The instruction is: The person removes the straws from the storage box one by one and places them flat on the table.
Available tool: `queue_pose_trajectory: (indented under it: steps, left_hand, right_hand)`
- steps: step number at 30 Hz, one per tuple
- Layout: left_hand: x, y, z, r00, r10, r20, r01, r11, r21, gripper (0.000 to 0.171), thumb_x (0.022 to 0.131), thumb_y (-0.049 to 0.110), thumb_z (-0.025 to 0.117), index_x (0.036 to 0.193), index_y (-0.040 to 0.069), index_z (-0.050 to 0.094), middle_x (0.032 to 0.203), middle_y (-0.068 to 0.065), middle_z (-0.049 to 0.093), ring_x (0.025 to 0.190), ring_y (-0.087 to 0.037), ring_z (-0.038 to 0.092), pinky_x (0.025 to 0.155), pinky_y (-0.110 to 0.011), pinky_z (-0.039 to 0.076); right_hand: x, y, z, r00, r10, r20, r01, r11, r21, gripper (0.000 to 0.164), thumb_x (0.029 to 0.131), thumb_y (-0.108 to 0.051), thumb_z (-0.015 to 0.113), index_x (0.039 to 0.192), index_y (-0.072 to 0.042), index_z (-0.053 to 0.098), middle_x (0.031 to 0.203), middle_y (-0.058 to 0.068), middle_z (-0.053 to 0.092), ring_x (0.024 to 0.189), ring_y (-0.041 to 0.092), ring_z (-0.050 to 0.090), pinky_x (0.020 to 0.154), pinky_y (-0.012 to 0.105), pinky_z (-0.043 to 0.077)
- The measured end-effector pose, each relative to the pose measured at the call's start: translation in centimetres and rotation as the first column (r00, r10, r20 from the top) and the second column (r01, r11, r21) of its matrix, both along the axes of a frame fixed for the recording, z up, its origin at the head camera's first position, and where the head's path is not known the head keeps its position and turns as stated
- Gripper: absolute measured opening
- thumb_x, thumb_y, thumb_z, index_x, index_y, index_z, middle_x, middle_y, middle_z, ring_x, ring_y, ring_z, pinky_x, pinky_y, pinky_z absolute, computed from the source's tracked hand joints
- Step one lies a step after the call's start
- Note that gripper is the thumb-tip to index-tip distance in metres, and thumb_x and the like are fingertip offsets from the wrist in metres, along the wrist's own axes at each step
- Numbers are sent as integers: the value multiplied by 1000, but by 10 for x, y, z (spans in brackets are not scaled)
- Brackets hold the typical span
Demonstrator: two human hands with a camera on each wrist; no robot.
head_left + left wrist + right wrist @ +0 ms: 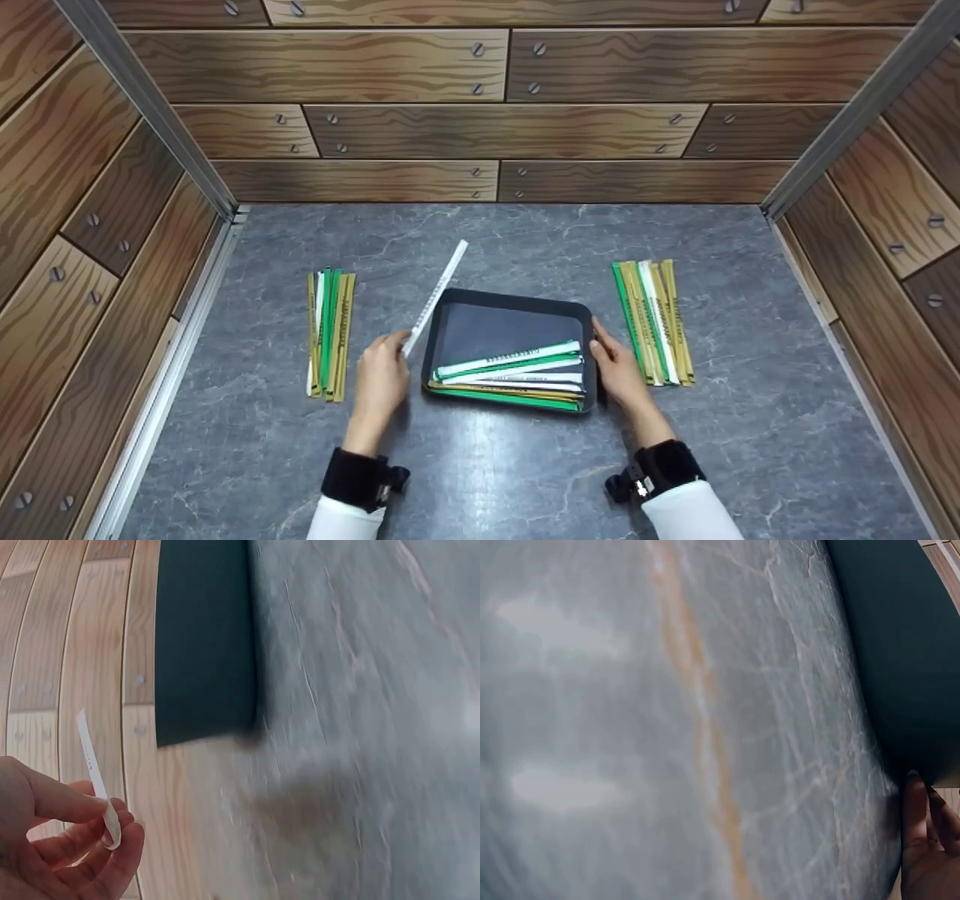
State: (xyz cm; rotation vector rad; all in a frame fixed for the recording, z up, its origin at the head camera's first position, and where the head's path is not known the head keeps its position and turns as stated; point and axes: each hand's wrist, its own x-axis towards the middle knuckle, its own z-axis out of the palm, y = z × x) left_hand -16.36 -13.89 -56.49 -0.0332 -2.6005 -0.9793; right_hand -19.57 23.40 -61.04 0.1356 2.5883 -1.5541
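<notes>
My left hand (382,375) pinches one end of a long, thin white stick packet (442,289) printed with dark text, just left of the tray. In the left wrist view, the packet (91,757) runs between thumb and fingers, its lower end bent. A black rectangular tray (510,300) sits in the middle; several white, green and gold stick packets (510,375) lie along its near side. My right hand (621,371) holds the tray by its right side, thumb at the rim. In the right wrist view, its fingers (915,810) meet the tray's dark wall (900,652).
Left of the tray lies a group of gold, green and white stick packets (330,334). A similar group (654,322) lies on the right, close to my right hand. Wood-patterned walls (420,135) enclose the grey marbled table (480,465) at the back and sides.
</notes>
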Motion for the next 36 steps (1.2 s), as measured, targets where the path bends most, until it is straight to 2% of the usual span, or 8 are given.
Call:
queue_pose_trajectory:
  steps: [6, 11, 15, 19, 22, 29, 36]
  left_hand:
    - [5, -22, -1, 995, 86, 57, -89, 995, 39, 35, 80, -16, 60, 112, -5, 70, 92, -22, 69, 81, -37, 67, 72, -48, 54]
    - [8, -38, -4, 982, 161, 99, -166, 985, 43, 36, 79, -15, 58, 112, -5, 70, 90, -23, 69, 82, -39, 66, 73, -51, 52]
    - [9, -47, -9, 959, 237, 158, -242, 970, 17, 38, 80, -13, 53, 113, -6, 69, 95, -27, 69, 86, -44, 66, 73, -55, 51]
    - [12, -53, -14, 924, 299, 237, -302, 953, -25, 39, 79, -11, 51, 114, -6, 68, 100, -30, 67, 87, -51, 64, 72, -60, 48]
    - [13, -57, -16, 911, 310, 272, -311, 950, -43, 39, 79, -11, 52, 114, -8, 67, 101, -33, 66, 86, -54, 63, 72, -62, 48]
    - [11, -64, -18, 905, 322, 279, -309, 947, -91, 33, 83, -11, 53, 111, -7, 68, 100, -34, 65, 83, -53, 63, 67, -61, 48]
    - [5, -69, -19, 880, 388, 273, -360, 921, -151, 22, 84, -7, 56, 102, -5, 68, 93, -33, 65, 76, -52, 63, 62, -62, 47]
  right_hand:
    - [-1, -1, 0, 1000, 2, 1, -2, 1000, -14, 52, 106, -22, 44, 155, -14, 30, 155, 19, 29, 142, 38, 26, 113, 49, 23]
    - [-1, 0, 0, 1000, 2, 0, -2, 1000, 0, 52, 106, -21, 44, 155, -15, 30, 155, 19, 29, 142, 39, 27, 113, 50, 23]
    - [0, 0, 1, 1000, 1, -8, -1, 1000, 4, 51, 106, -21, 44, 155, -14, 31, 155, 20, 30, 142, 39, 27, 114, 50, 23]
    - [0, 0, -1, 1000, 0, -3, 0, 1000, 15, 51, 106, -22, 45, 155, -14, 31, 155, 19, 30, 141, 39, 28, 113, 50, 24]
    - [-1, 0, -1, 1000, -8, -2, 8, 1000, 16, 51, 106, -23, 45, 155, -14, 31, 154, 18, 31, 141, 38, 29, 113, 49, 25]
    - [0, 0, -1, 1000, -6, -25, 6, 1000, 27, 51, 106, -23, 44, 154, -12, 32, 154, 19, 31, 140, 40, 29, 113, 50, 24]
    - [-1, 0, -1, 1000, -8, -14, 9, 1000, 14, 51, 105, -22, 45, 154, -13, 32, 154, 19, 31, 141, 39, 29, 113, 49, 24]
